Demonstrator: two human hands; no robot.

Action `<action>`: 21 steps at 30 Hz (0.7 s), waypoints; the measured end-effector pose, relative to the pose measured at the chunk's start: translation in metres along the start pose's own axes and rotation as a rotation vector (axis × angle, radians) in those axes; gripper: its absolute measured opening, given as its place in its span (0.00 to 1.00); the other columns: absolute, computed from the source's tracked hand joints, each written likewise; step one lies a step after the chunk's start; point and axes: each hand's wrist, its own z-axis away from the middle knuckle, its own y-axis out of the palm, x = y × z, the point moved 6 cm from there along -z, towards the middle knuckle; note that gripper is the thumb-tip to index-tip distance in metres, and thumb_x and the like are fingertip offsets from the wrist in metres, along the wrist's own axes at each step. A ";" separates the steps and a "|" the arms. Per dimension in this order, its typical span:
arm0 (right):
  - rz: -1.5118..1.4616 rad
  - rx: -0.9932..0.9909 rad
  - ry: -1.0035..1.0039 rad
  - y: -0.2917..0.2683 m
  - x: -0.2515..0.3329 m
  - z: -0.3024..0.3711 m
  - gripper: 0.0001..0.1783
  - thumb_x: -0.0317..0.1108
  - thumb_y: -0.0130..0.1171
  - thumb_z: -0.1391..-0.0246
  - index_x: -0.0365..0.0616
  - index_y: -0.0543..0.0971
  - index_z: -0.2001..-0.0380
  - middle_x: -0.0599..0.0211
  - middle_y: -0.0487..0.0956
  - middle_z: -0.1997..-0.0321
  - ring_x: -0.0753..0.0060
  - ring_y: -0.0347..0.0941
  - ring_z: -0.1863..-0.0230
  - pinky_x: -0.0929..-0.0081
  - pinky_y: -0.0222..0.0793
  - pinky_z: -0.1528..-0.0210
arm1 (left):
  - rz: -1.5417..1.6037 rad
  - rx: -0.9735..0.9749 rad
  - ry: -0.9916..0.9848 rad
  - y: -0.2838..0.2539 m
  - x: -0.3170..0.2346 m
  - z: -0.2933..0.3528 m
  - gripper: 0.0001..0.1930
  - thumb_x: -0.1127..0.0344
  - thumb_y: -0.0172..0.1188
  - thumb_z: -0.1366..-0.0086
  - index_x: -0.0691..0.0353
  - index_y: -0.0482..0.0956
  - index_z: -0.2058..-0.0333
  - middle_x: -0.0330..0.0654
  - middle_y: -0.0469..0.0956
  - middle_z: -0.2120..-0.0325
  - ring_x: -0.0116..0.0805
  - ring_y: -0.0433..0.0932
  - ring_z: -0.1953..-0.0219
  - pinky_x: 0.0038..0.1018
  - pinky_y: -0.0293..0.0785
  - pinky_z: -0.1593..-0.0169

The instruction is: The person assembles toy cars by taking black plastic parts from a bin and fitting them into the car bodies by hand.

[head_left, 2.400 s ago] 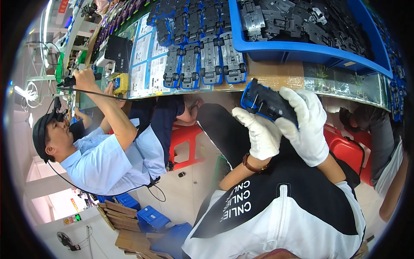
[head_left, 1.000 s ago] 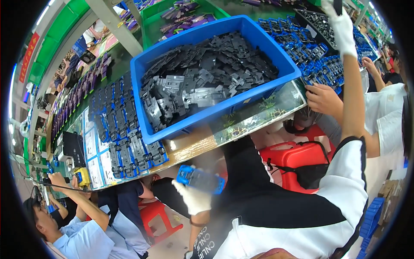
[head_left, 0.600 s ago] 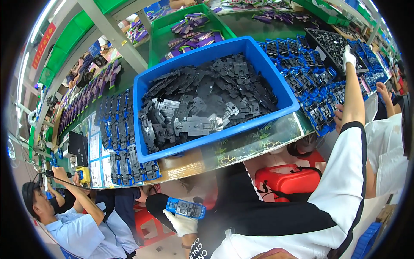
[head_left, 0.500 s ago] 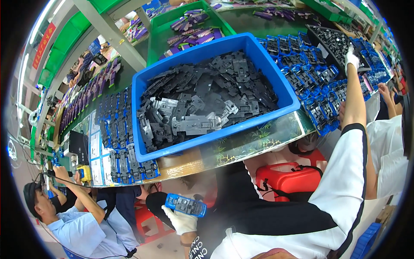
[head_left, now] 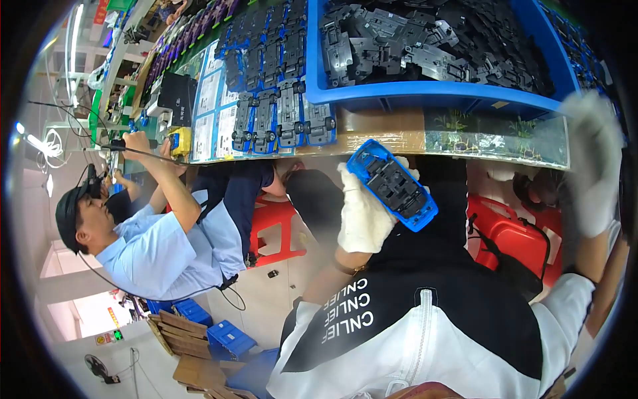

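Note:
My left hand (head_left: 362, 216), in a white glove, grips a blue toy car body (head_left: 423, 219) in front of my lap. The car is tilted, with its black inner side facing up. My right hand (head_left: 593, 163), also gloved, is raised at the right by the table's end and smeared by motion; its fingers and anything in them cannot be made out. Beyond the hands, a large blue bin (head_left: 432, 93) holds a heap of black plastic chassis plates (head_left: 379, 53). Left of the bin, blue toy cars with black undersides (head_left: 279, 116) lie upside down in rows.
The table's front edge (head_left: 372, 136) runs just beyond my hands. A person in a light blue shirt (head_left: 156, 249) works at the left beside a black box (head_left: 174, 100). A red stool (head_left: 274, 229) and a red bag (head_left: 508, 243) are below the table.
My right hand has come back from the tray of small black parts at the far right toward my body. My left hand has lifted the toy car body higher and turned it. The view has swung.

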 end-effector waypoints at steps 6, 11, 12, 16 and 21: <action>-0.261 0.541 -0.224 0.125 0.071 0.065 0.35 0.31 0.70 0.68 0.52 0.73 0.49 0.63 0.74 0.68 0.54 0.74 0.70 0.63 0.68 0.67 | -0.131 0.064 -0.074 -0.004 -0.003 -0.004 0.37 0.31 0.35 0.35 0.60 0.68 0.48 0.46 0.77 0.58 0.43 0.77 0.54 0.39 0.73 0.48; -0.244 0.685 -0.089 0.164 0.084 0.058 0.45 0.32 0.73 0.69 0.51 0.67 0.42 0.54 0.75 0.60 0.48 0.75 0.63 0.60 0.72 0.62 | -0.132 0.095 -0.027 -0.016 0.000 0.005 0.31 0.39 0.36 0.29 0.55 0.62 0.39 0.38 0.68 0.45 0.31 0.67 0.42 0.31 0.63 0.38; -0.211 0.744 -0.131 0.172 0.083 0.060 0.47 0.31 0.73 0.69 0.48 0.64 0.41 0.52 0.76 0.61 0.47 0.76 0.63 0.59 0.71 0.63 | -0.105 0.109 -0.021 -0.023 0.002 0.007 0.29 0.42 0.36 0.28 0.55 0.59 0.37 0.38 0.65 0.42 0.30 0.65 0.40 0.31 0.61 0.36; -0.168 0.785 -0.254 0.185 0.089 0.061 0.45 0.30 0.72 0.68 0.42 0.64 0.42 0.52 0.77 0.66 0.47 0.76 0.65 0.60 0.71 0.64 | -0.035 0.104 -0.014 -0.041 0.009 0.001 0.28 0.43 0.39 0.28 0.54 0.59 0.37 0.37 0.65 0.42 0.30 0.65 0.40 0.29 0.62 0.36; -0.229 0.790 -0.260 0.194 0.086 0.059 0.41 0.33 0.72 0.68 0.42 0.67 0.46 0.53 0.78 0.63 0.50 0.77 0.63 0.60 0.72 0.62 | 0.045 0.094 -0.074 -0.057 0.010 0.004 0.28 0.44 0.42 0.29 0.54 0.59 0.37 0.37 0.66 0.43 0.28 0.66 0.42 0.26 0.64 0.38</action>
